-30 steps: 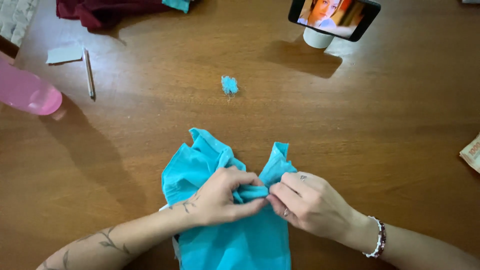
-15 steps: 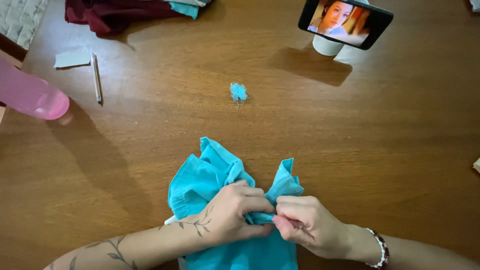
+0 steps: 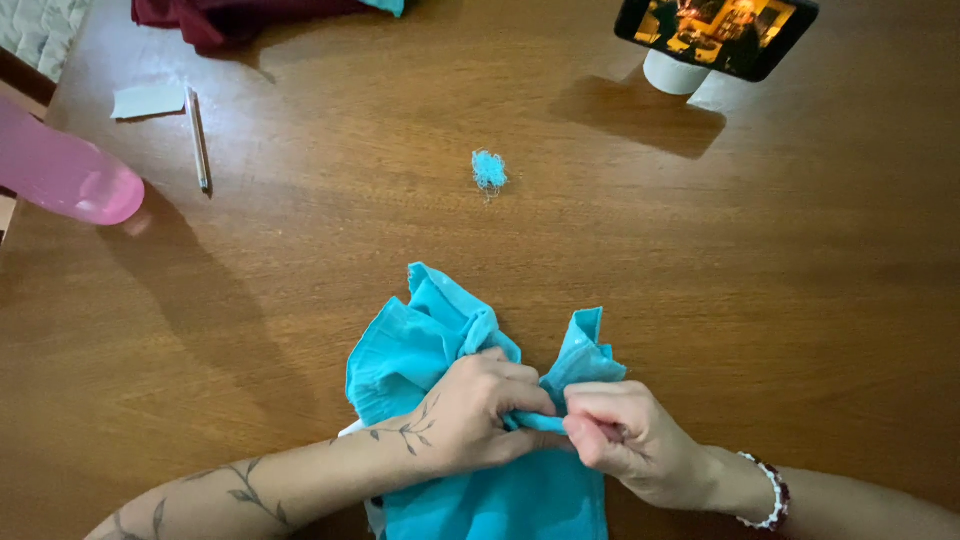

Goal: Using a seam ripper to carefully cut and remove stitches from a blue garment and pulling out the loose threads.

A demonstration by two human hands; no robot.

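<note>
the left hand [image 3: 480,410] and right hand [image 3: 620,440] both pinch one gathered fold of the turquoise cloth [image 3: 450,340], bunched near the wooden table [image 3: 300,300] edge below the blue thread tuft [image 3: 489,171]; most of it remains crumpled, so the work looks partway.

A phone [image 3: 716,33] stood near the table's [image 3: 780,300] far right corner, propped on a white round stand [image 3: 672,74]; its dark-framed oblong screen glowed orange and brown.
</note>
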